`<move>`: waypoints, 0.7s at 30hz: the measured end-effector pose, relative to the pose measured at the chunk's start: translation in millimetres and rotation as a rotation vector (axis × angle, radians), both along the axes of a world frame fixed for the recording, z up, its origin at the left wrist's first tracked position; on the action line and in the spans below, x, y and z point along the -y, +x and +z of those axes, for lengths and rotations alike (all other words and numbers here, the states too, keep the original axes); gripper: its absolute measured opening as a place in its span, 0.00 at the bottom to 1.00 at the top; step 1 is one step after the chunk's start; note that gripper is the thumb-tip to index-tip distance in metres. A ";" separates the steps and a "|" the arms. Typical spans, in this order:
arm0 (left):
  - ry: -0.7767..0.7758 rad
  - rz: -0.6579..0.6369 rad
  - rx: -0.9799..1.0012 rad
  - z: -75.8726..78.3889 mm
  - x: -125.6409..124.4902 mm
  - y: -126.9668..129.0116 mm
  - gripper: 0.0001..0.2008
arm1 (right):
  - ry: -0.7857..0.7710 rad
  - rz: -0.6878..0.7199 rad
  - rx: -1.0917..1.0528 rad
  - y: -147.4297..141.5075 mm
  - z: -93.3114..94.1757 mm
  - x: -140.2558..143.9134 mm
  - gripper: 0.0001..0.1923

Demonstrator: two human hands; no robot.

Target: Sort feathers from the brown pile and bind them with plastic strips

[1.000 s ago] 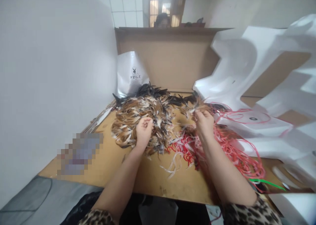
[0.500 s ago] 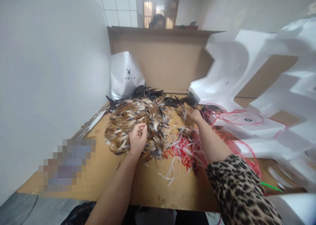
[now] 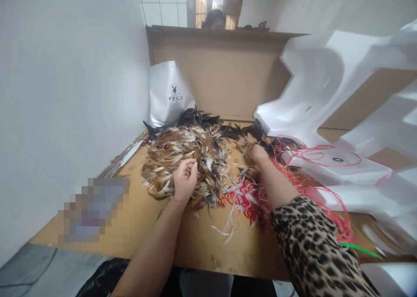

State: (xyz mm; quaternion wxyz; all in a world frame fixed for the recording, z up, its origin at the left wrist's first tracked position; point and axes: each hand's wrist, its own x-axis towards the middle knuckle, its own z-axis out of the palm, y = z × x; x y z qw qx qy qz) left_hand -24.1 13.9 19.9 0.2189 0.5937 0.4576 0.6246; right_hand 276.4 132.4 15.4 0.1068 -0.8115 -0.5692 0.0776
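Observation:
A broad heap of brown, white and black feathers [image 3: 172, 145] lies in the middle of the cardboard-topped table [image 3: 208, 255]. Over its near right part is my left hand [image 3: 186, 177], fingers curled and pressed together; anything between them is too small to make out. Further right and back, my right hand [image 3: 258, 154] is closed at a small tuft of feathers [image 3: 243, 146], its fingertips mostly hidden by the hand itself. Below that hand lies a tangle of red and white ribbon strips [image 3: 244, 199], partly behind my right forearm.
A silver-white bag [image 3: 169, 97] leans at the back left before an upright cardboard panel [image 3: 224, 75]. White foam packing [image 3: 302, 80] and pink string [image 3: 342, 223] take up the right side. A green strip [image 3: 361, 248] lies near right. Beyond the panel a person's head shows.
The whole view has shifted slightly, so the scene sits a little higher and to the right. My left hand stays curled over the heap; my right hand stays by the tuft.

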 end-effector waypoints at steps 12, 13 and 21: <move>-0.022 -0.061 0.123 2.2 -0.1 1.3 0.09 | 0.373 0.333 -0.243 -57.5 56.9 77.5 0.12; -0.029 -0.079 0.137 2.4 0.2 2.0 0.09 | 0.329 0.406 -0.341 -67.7 51.6 88.1 0.12; -0.083 -0.244 0.180 -0.6 3.6 9.6 0.08 | 0.163 0.349 -0.251 -117.0 7.1 111.5 0.12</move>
